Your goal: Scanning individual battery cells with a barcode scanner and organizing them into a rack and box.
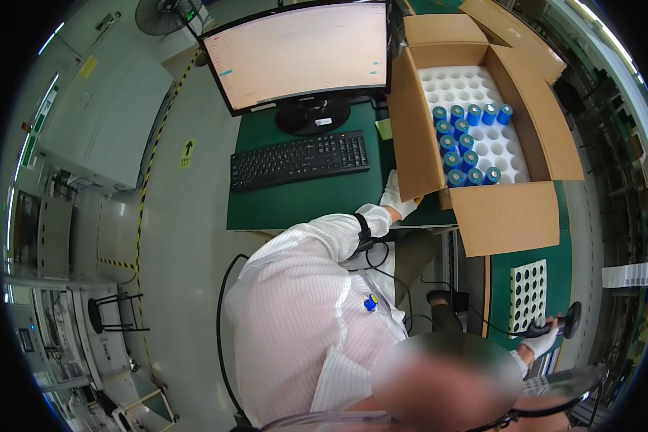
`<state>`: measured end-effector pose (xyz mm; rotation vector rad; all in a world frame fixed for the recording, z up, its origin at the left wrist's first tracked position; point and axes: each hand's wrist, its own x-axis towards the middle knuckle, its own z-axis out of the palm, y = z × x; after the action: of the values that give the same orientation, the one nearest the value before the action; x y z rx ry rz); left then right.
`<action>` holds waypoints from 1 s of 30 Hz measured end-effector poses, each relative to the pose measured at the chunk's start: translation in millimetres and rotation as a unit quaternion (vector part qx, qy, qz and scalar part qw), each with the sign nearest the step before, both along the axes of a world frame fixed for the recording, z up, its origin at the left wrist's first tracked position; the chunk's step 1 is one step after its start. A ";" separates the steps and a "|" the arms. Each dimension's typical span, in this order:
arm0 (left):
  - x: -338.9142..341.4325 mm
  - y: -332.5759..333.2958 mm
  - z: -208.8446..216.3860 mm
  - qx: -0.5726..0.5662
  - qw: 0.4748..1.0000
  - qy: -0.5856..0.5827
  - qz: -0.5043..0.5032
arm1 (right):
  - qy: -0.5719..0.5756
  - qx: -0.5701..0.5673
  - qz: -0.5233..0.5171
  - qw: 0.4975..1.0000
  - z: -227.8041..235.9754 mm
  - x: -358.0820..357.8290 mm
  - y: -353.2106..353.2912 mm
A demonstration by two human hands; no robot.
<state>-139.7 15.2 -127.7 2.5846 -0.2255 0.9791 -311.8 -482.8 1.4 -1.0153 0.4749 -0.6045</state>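
Observation:
My left hand, in a white glove, is at the lower left corner of an open cardboard box. The box flap partly hides its fingers, so its grip cannot be made out. A black strap circles that forearm. Inside the box, several blue cylindrical cells stand upright in a white foam tray with round holes. Over at the lower right, my right hand, also gloved in white, is closed round a black corded handheld scanner. Beside it lies a pale plate with round holes.
A monitor and black keyboard occupy the green table left of the box. One box flap juts toward me. A black cable hangs at left. Behind are a fan and a stool.

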 end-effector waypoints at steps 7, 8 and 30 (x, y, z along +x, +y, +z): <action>2.4 1.7 0.2 -0.020 0.991 0.132 -0.017 | 0.080 0.026 -0.066 0.994 -56.6 -9.2 1.7; 1.5 2.0 2.5 -0.027 0.991 0.129 -0.021 | 0.095 0.029 -0.090 0.991 -58.9 -10.9 4.3; -2.0 8.0 -5.0 -0.055 0.993 0.103 -0.032 | 0.210 -0.027 -0.140 0.967 -107.0 -13.3 -52.8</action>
<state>-141.7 23.1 -132.7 2.5363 -0.1923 0.6775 -325.1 -535.6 -105.6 -1.1412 0.9927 -0.6555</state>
